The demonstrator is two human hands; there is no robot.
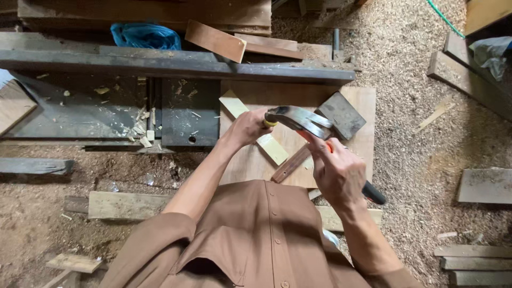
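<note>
Hammer point(298, 120) — between both hands, head leftward

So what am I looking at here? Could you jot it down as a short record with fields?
place: workshop floor covered in sawdust
right hand: grips a claw hammer by its black and orange handle
left hand: beside the hammer head, holding something small and yellow
under the hands: plywood board with a pale wood strip and a dark wood strip
nearby: dark metal beam, blue plastic bag

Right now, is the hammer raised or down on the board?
Raised: hammer head hangs above the board, gripped by the right hand.
</note>
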